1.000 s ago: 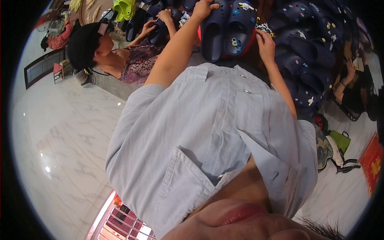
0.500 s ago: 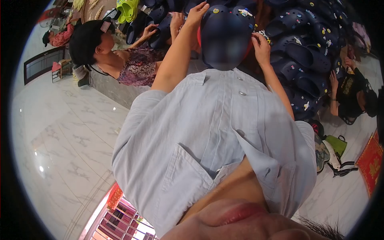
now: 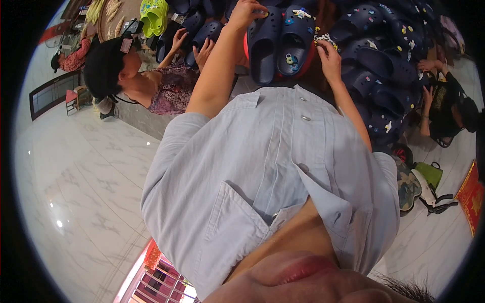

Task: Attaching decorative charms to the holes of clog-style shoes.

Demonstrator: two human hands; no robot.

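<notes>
The left hand (image 3: 247, 11) is stretched far up to the top edge of the view, and its fingers are curled on the toe end of the left clog of a dark blue pair of clogs (image 3: 278, 43); it seems to grip the edge, but the fingertips are partly cut off by the picture edge. The pair stands side by side, soles toward the person, with small coloured charms (image 3: 302, 14) on the tops, and something red shows just behind it. The right hand (image 3: 328, 53) is just to the right of this pair, with the fingers bent and pinched near a small black and white piece at the side of the right clog; whether it really holds this piece I cannot tell. More dark blue clogs (image 3: 384, 55) with charms are piled on the right and far side. On the left, another person in a patterned top reaches both hands to other dark clogs (image 3: 199, 35), and green clogs (image 3: 154, 15) lie further left. The pale marble floor (image 3: 76, 192) fills the left near side.
</notes>
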